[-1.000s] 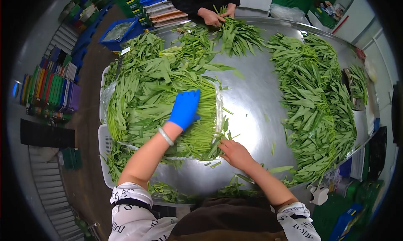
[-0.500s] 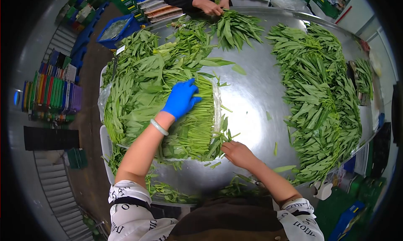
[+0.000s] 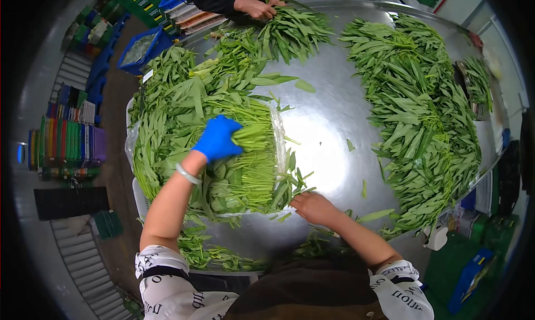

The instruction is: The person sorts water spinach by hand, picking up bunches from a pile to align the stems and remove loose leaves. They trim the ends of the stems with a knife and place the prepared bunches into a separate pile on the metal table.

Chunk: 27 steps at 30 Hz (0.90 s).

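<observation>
My left hand (image 3: 218, 139), in a blue glove, is closed round a bunch of green stems (image 3: 252, 137) whose cut ends point right. Beneath it lies a wide layer of leafy greens (image 3: 259, 178), stems side by side, with clear plastic (image 3: 278, 133) along their right edge. My right hand (image 3: 313, 207), bare, rests low by the bottom right corner of that layer, next to some loose leafy sprigs (image 3: 290, 180). Its fingers are pressed together; what they hold, if anything, is too small to make out.
A long heap of greens (image 3: 415, 119) covers the right side of the metal table (image 3: 329, 97). Across the table a co-worker's hands (image 3: 262, 8) hold a leafy bunch (image 3: 295, 33). A blue crate (image 3: 142, 49) stands at the back left, off the table.
My left hand has moved slightly left and closed round a bunch of stems, having lain with fingers spread on the greens. The camera view has shifted a little.
</observation>
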Each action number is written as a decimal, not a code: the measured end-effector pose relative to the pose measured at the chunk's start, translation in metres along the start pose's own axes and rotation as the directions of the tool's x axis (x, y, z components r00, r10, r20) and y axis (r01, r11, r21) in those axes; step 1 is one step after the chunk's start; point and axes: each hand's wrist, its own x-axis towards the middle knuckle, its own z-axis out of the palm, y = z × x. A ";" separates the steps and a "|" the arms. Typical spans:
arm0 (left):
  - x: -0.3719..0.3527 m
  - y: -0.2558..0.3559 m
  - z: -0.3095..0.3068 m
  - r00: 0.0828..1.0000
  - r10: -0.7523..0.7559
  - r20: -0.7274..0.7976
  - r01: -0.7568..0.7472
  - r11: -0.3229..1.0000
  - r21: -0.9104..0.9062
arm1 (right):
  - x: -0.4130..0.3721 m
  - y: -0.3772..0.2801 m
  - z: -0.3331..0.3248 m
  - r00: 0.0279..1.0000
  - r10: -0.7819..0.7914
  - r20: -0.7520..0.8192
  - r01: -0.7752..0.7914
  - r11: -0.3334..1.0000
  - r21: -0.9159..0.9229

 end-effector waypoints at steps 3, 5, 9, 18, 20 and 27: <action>-0.019 -0.012 -0.036 0.970 -0.245 0.006 0.218 0.851 -0.478 | 0.002 0.005 -0.011 0.998 0.067 0.020 -0.067 0.998 -0.014; -0.035 -0.020 -0.059 0.913 -0.400 0.079 0.334 0.621 -0.709 | 0.013 -0.002 -0.027 0.987 0.108 -0.118 -0.087 0.982 0.169; -0.055 -0.024 -0.062 0.886 -0.461 -0.049 0.286 0.628 -0.724 | 0.059 -0.014 -0.048 0.896 0.232 -0.378 -0.086 0.927 0.366; -0.059 -0.029 -0.038 0.902 -0.419 -0.106 0.185 0.597 -0.781 | 0.201 -0.028 -0.093 0.848 0.458 -0.267 -0.139 0.678 0.722; -0.054 -0.019 -0.035 0.950 -0.193 -0.245 0.076 0.905 -0.419 | 0.223 -0.021 -0.083 0.818 0.447 -0.363 -0.014 0.645 0.764; -0.060 -0.017 -0.024 0.904 -0.332 -0.270 0.184 0.871 -0.456 | 0.208 -0.009 -0.098 0.859 0.353 -0.370 0.146 0.522 0.840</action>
